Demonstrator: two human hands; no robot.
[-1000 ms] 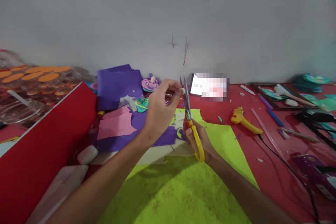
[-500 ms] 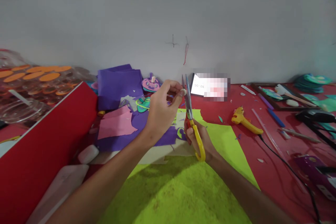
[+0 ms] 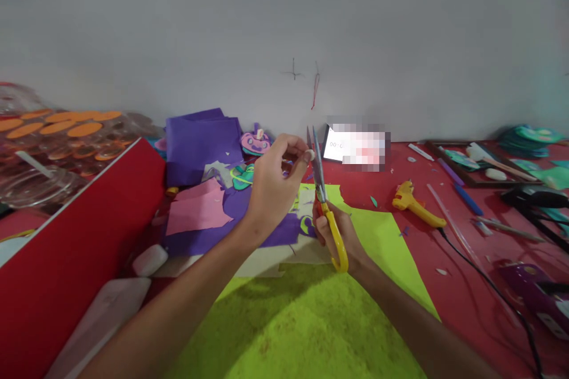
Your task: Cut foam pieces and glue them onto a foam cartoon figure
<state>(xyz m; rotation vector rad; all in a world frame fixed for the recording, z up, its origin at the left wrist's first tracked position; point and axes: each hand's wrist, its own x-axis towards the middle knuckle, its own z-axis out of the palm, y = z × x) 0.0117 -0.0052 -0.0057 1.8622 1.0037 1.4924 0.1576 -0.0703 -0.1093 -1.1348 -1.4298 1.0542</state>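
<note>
Watching from afar, I see the left hand [image 3: 275, 180] pinching a small white piece [image 3: 312, 155] beside the scissors [image 3: 320, 186], which the right hand [image 3: 344, 231] grips.

left hand [image 3: 273, 180]: bare, slim, with slender fingers [image 3: 293, 141] and a smooth, rounded back
left wrist [image 3: 253, 222]: bare, narrow, just behind the hand, with a small dark spot [image 3: 255, 231]
left forearm [image 3: 186, 296]: bare and smooth, broadening away from the hand
right hand [image 3: 347, 231]: bare, partly hidden, finger shapes hard to tell
right forearm [image 3: 395, 308]: bare, smooth, thicker farther behind the hand
</note>
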